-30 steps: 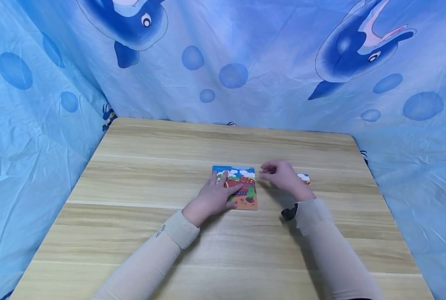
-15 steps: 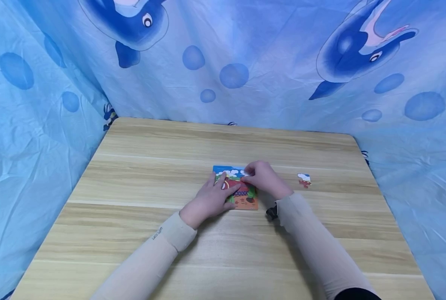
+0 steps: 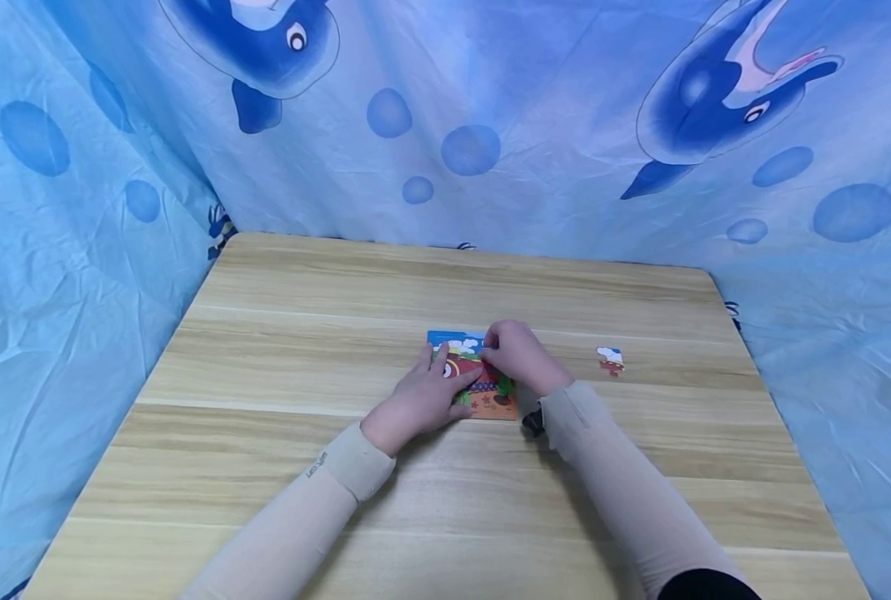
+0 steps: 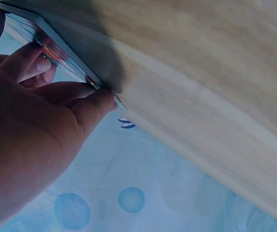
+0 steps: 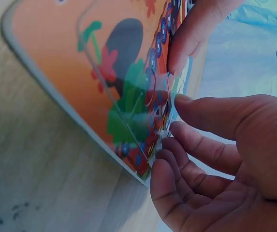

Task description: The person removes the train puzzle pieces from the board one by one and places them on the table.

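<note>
A small jigsaw puzzle board (image 3: 493, 410) with a colourful printed scene lies flat on the table: blue sky, clouds, a red shape and orange ground. My left hand (image 3: 418, 396) rests on its left part with spread fingers, thumb at the near edge. Over the upper right part, my right hand (image 3: 522, 357) pinches a puzzle piece, mostly hidden by the fingers, right at the board's surface. The right wrist view brings the thumb and curled fingers close to the picture (image 5: 123, 96). To the right lies a loose puzzle piece (image 3: 610, 360) with white cloud and red parts.
The light wood table (image 3: 340, 333) reaches back to a blue curtain (image 3: 550, 208) printed with dolphins and bubbles. Curtain also hangs along both sides. A dark wrist device (image 3: 533, 422) sits below the right cuff.
My right hand has moved left from beside the board onto its upper right part, uncovering the loose piece on the table. My left hand has stayed in place.
</note>
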Tool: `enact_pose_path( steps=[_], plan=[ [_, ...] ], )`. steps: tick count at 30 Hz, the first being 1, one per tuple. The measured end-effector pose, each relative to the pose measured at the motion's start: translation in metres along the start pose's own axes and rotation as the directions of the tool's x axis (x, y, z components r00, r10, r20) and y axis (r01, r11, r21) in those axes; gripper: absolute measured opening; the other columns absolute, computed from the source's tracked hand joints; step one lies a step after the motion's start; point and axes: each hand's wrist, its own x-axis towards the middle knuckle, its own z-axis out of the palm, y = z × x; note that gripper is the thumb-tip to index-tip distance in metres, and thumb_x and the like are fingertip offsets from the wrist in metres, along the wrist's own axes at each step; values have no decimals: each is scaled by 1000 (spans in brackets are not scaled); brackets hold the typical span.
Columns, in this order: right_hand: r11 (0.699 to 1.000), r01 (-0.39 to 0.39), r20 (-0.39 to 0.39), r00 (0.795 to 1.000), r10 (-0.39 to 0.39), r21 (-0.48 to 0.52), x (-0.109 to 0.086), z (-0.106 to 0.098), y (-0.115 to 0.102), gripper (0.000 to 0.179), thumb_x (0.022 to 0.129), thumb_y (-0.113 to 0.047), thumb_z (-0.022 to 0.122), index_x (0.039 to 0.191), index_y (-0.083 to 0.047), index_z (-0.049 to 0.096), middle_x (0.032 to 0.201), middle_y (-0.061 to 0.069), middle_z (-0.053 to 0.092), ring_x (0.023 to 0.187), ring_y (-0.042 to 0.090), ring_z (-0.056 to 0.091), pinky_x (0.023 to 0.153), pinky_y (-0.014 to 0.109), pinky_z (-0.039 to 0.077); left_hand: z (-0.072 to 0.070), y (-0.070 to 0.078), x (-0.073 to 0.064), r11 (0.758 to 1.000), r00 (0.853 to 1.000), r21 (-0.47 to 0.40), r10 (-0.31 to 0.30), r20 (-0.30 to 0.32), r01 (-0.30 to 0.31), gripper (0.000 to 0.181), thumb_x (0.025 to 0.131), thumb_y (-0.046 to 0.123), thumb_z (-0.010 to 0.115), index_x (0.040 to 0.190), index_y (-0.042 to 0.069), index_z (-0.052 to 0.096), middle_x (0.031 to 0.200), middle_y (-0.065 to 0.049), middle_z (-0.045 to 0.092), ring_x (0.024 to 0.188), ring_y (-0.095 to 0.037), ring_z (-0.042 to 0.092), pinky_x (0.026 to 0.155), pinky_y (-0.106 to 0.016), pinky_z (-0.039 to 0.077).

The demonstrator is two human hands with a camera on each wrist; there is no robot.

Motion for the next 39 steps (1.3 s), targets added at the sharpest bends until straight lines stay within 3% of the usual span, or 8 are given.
enact_pose_path(
  steps=[17, 23, 29, 39],
  plan=[
    [996, 1, -31, 1000, 2, 86, 0, -2, 5, 14, 98, -20, 72, 89, -9, 69, 85, 6, 64, 74, 21, 60, 63, 31, 53, 0, 0, 2, 1000, 1000, 5, -2, -6, 2, 69, 97, 58, 60, 158, 35, 39, 162, -31, 14, 145, -56, 11, 109, -57, 37],
    [991, 17, -40, 999, -11, 136, 1, -4, 6, 13, 97, -19, 73, 88, -9, 69, 85, 5, 66, 75, 20, 62, 66, 32, 54, 0, -1, 2, 1000, 1000, 5, 4, -13, -4, 68, 97, 58, 60, 158, 35, 39, 162, -31, 15, 145, -57, 12, 107, -58, 39],
    [984, 36, -66, 998, -25, 174, 2, -4, 9, 11, 96, -17, 75, 94, -12, 65, 88, 5, 65, 79, 21, 62, 69, 34, 54, 1, -1, 2, 1000, 1000, 11, 8, -14, -8, 69, 97, 59, 59, 158, 35, 39, 162, -31, 14, 145, -57, 13, 106, -58, 40],
    [950, 35, -38, 999, -24, 310, -5, -12, 16, 16, 97, -13, 72, 106, -11, 60, 94, 3, 72, 85, 19, 68, 69, 37, 54, 2, -1, 3, 1000, 1000, 0, -1, -6, 1, 69, 97, 59, 60, 158, 35, 39, 163, -30, 15, 146, -55, 11, 109, -57, 37]
  ],
)
